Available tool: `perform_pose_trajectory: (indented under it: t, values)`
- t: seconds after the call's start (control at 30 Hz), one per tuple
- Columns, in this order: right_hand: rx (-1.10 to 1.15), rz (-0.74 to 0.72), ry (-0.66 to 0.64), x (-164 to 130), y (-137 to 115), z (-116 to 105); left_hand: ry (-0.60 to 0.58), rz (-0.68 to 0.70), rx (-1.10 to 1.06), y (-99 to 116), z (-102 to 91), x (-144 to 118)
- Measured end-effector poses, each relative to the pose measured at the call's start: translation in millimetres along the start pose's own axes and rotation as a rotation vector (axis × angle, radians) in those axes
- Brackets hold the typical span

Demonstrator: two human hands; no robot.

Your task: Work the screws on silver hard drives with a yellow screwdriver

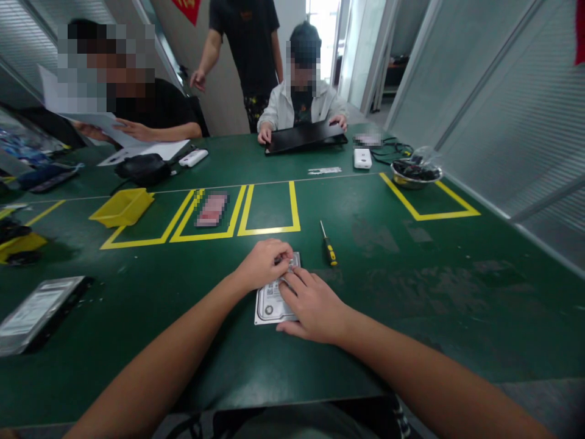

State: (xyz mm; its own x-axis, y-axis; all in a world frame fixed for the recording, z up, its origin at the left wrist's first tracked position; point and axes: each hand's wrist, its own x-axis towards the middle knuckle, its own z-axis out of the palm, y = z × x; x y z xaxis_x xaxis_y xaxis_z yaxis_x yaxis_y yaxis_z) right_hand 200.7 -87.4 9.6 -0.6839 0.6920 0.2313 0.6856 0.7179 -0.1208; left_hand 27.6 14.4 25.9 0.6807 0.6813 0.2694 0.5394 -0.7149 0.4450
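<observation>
1. Left hand (265, 263) is curling over the far end of the silver hard drive (269, 310); what its fingers are pinching, I cannot tell.
2. Right hand (316, 306) is covering the drive's right side, probably steadying it; clasp unclear.
3. Beyond, right, a screwdriver (328, 249) is lying, seemingly within easy reach.

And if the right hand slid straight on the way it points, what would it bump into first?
Most likely the left hand: the right hand lies partly over the drive, pointing forward and leftward, with the left hand just ahead. Whether the two touch is hard to tell.
</observation>
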Motion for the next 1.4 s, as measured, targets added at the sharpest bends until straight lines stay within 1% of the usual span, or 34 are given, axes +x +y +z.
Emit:
perform_pose_trajectory:
  t: [0.2,0.47,0.57,0.73,0.83,1.03,1.2,1.4]
  values:
    - [0.013,0.000,-0.003,0.9,0.1,-0.1,0.022,-0.025,-0.033,-1.6,3.0,0.0]
    - [-0.003,0.008,-0.018,0.8,-0.7,-1.0,0.030,-0.079,-0.060,-7.5,0.7,0.9]
    - [0.000,0.009,-0.021,0.5,-0.3,-1.0,0.000,-0.089,-0.068,-12.4,-0.8,3.6]
    - [-0.002,0.004,-0.024,0.5,0.4,0.3,-0.059,-0.042,-0.016,-18.3,-4.1,13.3]
    - [-0.010,0.003,-0.024,0.3,0.5,0.6,-0.100,-0.044,-0.014,-20.5,-4.8,21.4]
    - [-0.026,-0.001,-0.027,0.3,1.0,-0.3,-0.209,-0.100,-0.141,-30.7,-0.3,37.3]
    - [-0.028,0.005,-0.036,0.9,2.3,0.9,-0.292,-0.111,-0.261,-39.8,2.2,47.8]
    - [-0.028,0.005,-0.041,0.4,3.1,0.3,-0.371,-0.128,-0.295,-40.6,-1.2,55.5]
